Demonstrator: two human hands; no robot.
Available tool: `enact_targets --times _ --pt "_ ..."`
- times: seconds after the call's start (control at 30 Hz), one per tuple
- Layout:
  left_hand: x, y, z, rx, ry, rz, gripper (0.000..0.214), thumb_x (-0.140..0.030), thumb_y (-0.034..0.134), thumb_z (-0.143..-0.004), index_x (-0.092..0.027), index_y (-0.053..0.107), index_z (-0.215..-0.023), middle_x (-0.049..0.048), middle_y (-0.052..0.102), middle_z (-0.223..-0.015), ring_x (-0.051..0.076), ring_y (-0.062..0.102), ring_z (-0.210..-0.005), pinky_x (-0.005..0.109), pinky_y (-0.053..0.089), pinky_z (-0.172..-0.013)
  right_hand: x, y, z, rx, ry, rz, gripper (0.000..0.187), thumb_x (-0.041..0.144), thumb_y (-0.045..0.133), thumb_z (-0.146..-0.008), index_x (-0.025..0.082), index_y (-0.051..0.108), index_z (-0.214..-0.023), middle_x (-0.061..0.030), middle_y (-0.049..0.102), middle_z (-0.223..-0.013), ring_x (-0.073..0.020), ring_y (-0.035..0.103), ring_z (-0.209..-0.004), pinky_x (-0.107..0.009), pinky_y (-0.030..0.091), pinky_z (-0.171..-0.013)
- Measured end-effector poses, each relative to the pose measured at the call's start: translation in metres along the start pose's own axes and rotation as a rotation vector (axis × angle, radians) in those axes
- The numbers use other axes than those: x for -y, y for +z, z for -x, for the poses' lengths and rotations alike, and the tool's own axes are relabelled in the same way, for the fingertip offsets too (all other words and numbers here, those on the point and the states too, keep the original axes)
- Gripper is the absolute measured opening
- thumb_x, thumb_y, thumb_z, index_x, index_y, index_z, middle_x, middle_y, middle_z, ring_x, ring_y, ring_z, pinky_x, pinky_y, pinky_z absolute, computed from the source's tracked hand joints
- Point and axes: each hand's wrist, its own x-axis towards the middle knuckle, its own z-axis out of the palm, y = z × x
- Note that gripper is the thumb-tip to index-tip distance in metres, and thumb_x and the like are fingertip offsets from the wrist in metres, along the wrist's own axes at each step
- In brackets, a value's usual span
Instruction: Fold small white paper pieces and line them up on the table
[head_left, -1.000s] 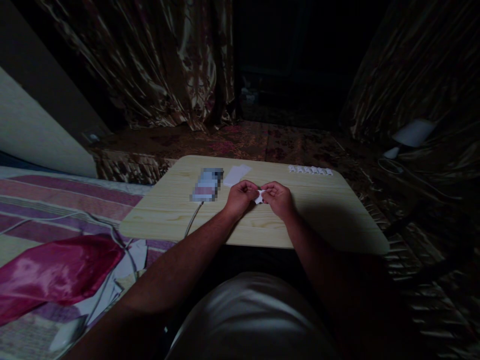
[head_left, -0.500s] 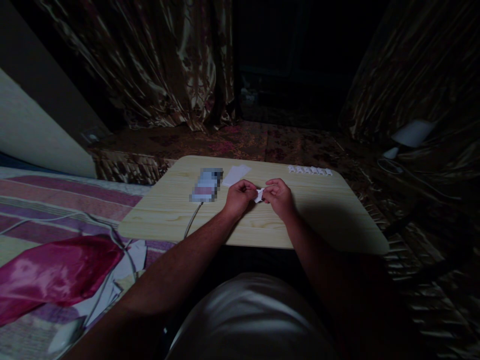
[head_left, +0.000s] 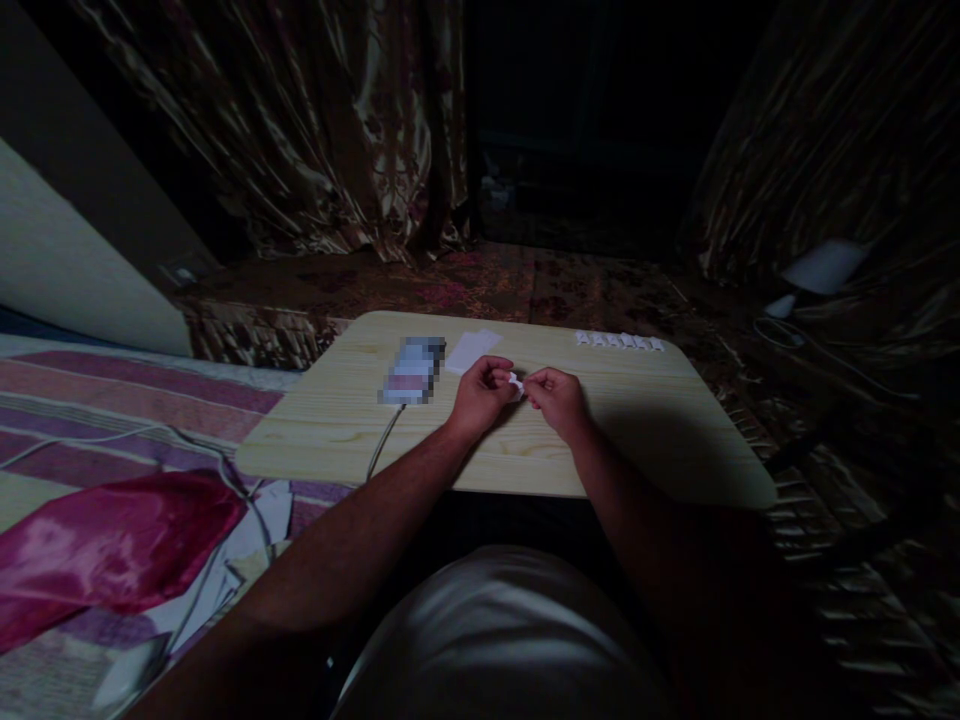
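Note:
Over the middle of a light wooden table (head_left: pixel 660 440), my left hand (head_left: pixel 481 395) and my right hand (head_left: pixel 556 400) pinch a small white folded piece of paper (head_left: pixel 516 384) between their fingertips. Both hands are closed on it, knuckles up, just above the tabletop. Most of the paper is hidden by my fingers.
A blurred phone (head_left: pixel 412 369) with a cable (head_left: pixel 382 445) lies left of my hands, with a white paper sheet (head_left: pixel 472 350) beside it. A row of small white folded pieces (head_left: pixel 619 341) lines the far right edge. A pink cushion (head_left: pixel 105 545) lies at left, curtains behind.
The paper has become smaller between my fingers and sits a little higher. My hands have closed in on each other slightly. Nothing else has moved.

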Motion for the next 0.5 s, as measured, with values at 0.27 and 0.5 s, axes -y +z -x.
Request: enact_targets --times 0.27,0.5 --pt "0.0024 -0.0002 0.0005 0.001 -0.082 -0.034 0.039 -0.025 0.084 -0.054 -0.014 0.066 -0.087 0.0031 0.07 -0.075 0.014 0.063 -0.063 0.026 0.047 -0.063 0.0031 -0.0003 -0.0003 -0.043 0.033 -0.035 0.017 0.034 0.067 -0.071 0.018 0.064 -0.072 0.0019 0.059 -0.055 -0.0109 0.05 -0.048 -0.023 0.039 -0.047" --pt "-0.0024 -0.0006 0.0027 -0.014 -0.017 -0.072 0.031 -0.028 0.084 -0.057 -0.014 0.068 -0.08 0.0034 0.071 -0.073 0.013 0.061 -0.062 0.026 0.047 -0.062 0.0018 -0.0035 0.0007 0.013 0.018 -0.009 0.017 0.034 0.068 -0.071 0.018 0.065 -0.073 0.0019 0.061 -0.056 -0.0106 0.05 -0.048 -0.023 0.039 -0.048"
